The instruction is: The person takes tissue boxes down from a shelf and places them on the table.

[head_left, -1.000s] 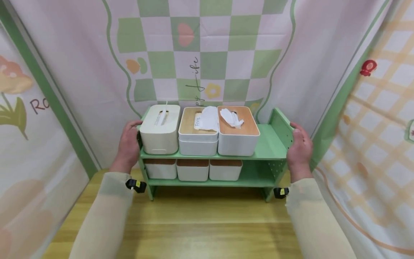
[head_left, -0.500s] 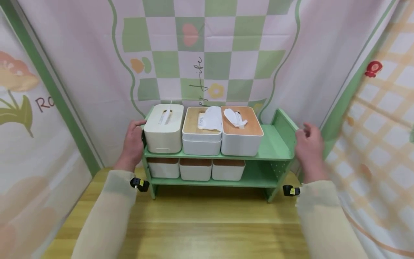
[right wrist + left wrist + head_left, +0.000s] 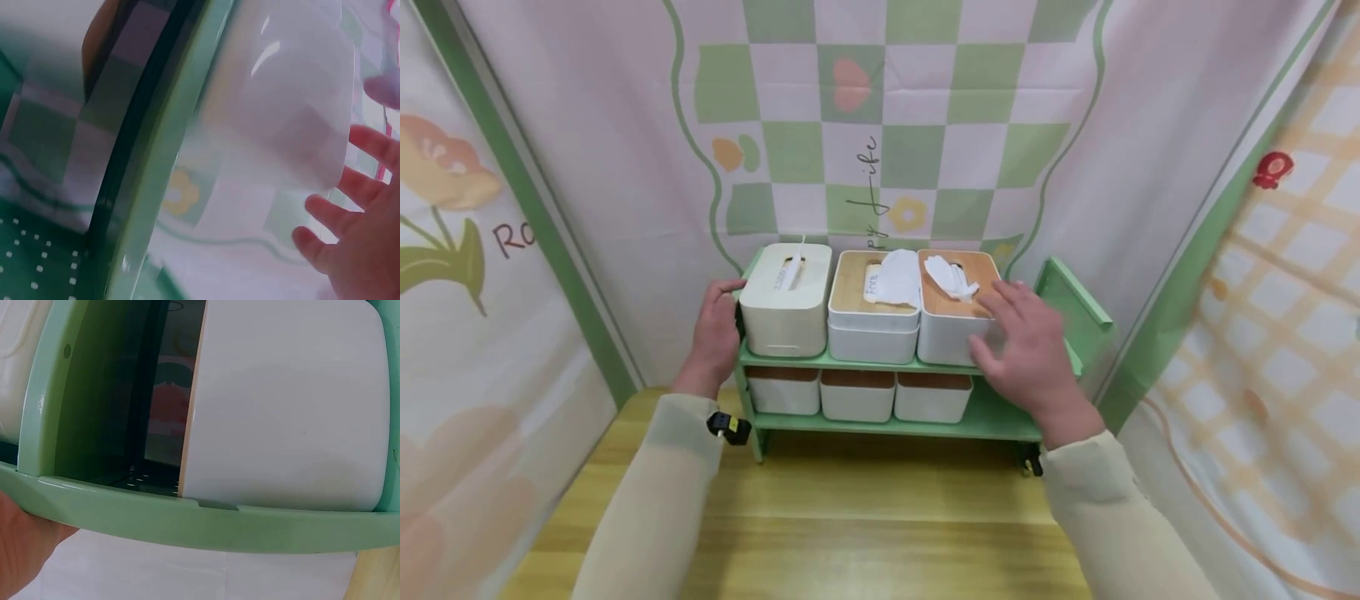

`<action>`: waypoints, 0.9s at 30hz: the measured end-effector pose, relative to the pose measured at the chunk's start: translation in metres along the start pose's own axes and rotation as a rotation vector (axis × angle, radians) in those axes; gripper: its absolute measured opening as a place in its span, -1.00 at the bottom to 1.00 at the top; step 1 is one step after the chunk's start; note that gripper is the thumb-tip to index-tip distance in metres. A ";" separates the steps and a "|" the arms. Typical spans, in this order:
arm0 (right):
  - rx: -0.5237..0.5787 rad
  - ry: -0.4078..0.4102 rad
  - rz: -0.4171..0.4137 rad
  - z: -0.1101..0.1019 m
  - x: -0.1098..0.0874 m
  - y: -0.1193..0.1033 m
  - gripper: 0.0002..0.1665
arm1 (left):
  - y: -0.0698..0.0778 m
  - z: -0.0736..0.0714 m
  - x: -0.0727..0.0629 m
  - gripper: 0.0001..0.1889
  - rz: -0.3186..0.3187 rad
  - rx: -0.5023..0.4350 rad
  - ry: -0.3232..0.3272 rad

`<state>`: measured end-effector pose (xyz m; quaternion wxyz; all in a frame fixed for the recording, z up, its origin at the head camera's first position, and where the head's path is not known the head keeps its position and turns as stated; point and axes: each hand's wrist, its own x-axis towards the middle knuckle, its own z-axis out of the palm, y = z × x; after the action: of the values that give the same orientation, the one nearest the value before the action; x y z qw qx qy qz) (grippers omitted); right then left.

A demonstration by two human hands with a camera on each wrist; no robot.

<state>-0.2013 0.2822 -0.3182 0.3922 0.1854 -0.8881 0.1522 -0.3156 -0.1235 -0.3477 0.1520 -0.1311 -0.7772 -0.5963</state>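
Observation:
A green two-tier shelf [image 3: 872, 426] stands on the wooden table. Its top tier bears a cream tissue box [image 3: 786, 329], a white tissue box with a pale wood lid [image 3: 874, 342] and another with an orange-brown wood lid [image 3: 950, 337], tissues poking out of the lids. My left hand [image 3: 713, 337] rests against the shelf's left side panel, index finger along its top; the left wrist view shows part of that hand [image 3: 22, 547] beside the panel's edge. My right hand [image 3: 1026, 350], fingers spread, is at the right end of the orange-brown-lidded box, overlapping its corner and holding nothing.
On the lower tier stand three smaller white boxes with brown tops, the rightmost one [image 3: 934, 400] partly along the shelf's middle. The shelf's right side panel [image 3: 1075, 300] rises beyond the right hand. Printed cloth curtains [image 3: 917, 150] surround the table [image 3: 880, 525] behind and on both sides.
My right hand has left the shelf's right side panel and swung left over the top tier to the orange-brown-lidded tissue box. My left hand stays at the left panel.

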 end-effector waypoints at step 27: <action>-0.192 -0.255 0.208 -0.003 0.006 -0.011 -0.34 | 0.000 -0.001 -0.002 -0.49 0.010 0.034 0.002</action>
<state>-0.1980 0.2727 -0.3106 0.2744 0.0721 -0.9554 0.0820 -0.3143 -0.1244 -0.3485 0.1578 -0.1316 -0.7865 -0.5824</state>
